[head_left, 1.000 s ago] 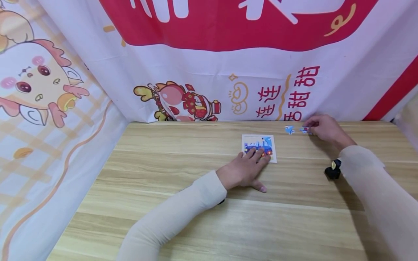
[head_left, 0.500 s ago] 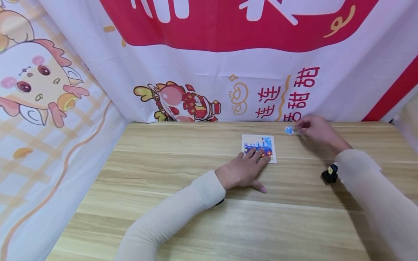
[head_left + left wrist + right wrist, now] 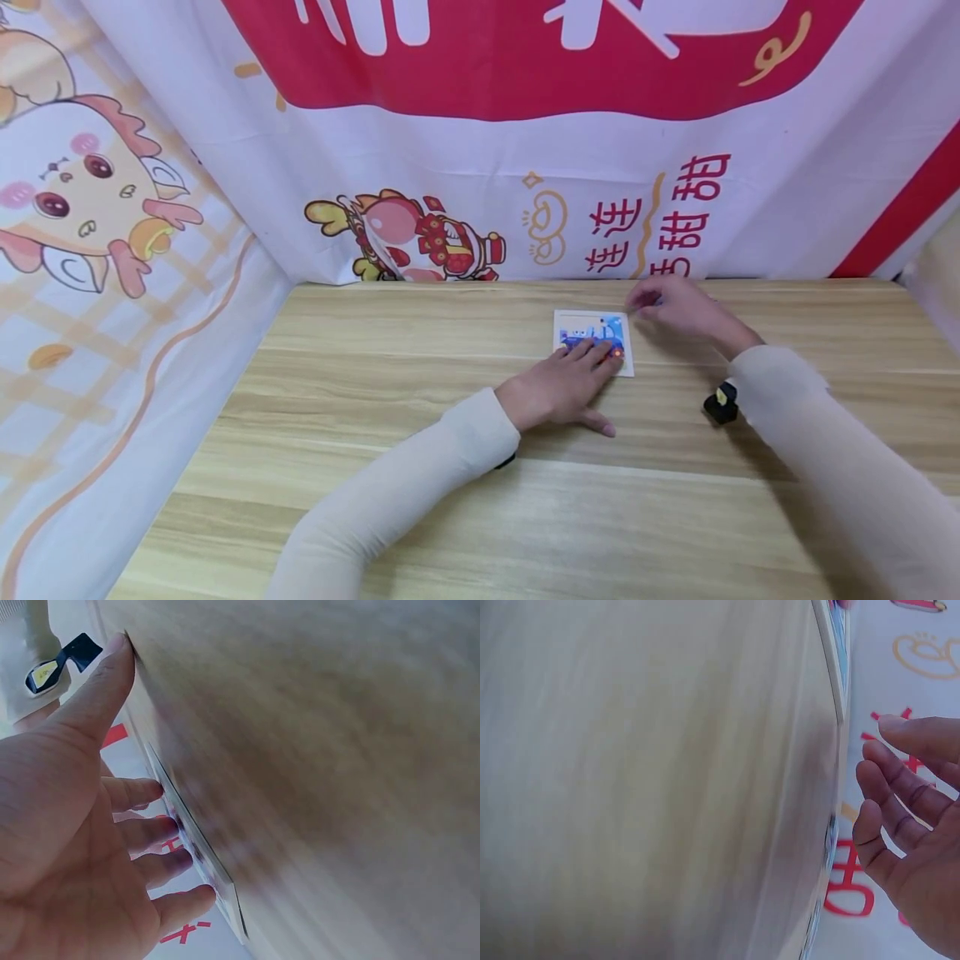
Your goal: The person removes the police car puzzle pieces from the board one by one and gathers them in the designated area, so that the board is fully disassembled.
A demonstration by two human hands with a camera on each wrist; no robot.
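Note:
In the head view my left hand lies with spread fingers over the lower part of a white-framed picture puzzle, which shows a blue tractor-like vehicle. From the left wrist view, its fingertips rest on the puzzle board, seen edge-on. My right hand hovers near the board's top right corner, thumb and fingers bent close together. In the right wrist view, a small blue puzzle piece lies on the table beneath that hand. I cannot tell whether a piece is between its fingertips.
The wood-grain table meets a printed cloth backdrop along its far edge. Another patterned cloth hangs at the left. Black wrist gear sits by the right sleeve. Another puzzle piece lies farther along the table.
My right hand has moved left from the loose puzzle pieces to the board's top right corner, now covering the spot of the left piece. My left hand stays nearly in place on the board.

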